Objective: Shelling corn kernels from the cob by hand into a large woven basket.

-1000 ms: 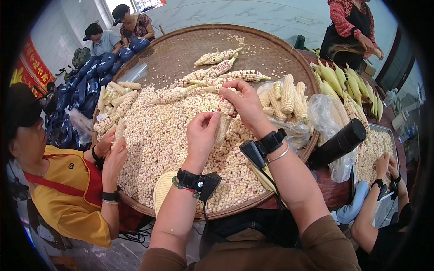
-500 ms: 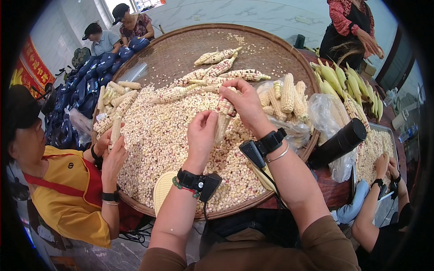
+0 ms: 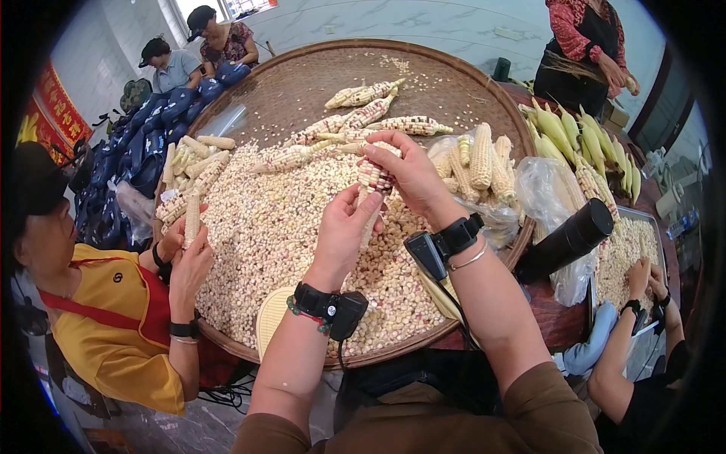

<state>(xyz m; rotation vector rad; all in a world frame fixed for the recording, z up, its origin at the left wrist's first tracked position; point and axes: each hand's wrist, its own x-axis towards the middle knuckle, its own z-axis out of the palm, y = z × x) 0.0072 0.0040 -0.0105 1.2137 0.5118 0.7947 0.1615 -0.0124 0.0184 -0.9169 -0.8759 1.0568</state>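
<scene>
Left grip, right grip around knobbly cob, rounded kernels

Fingers of the left hand and right hand cover parts of a speckled corn cob. A round basket hides much of the table beneath. At far right, the top edge cuts off a standing person. At near right, another person shows only partly. Pale specks on the basket's far side are too small to identify.
</scene>
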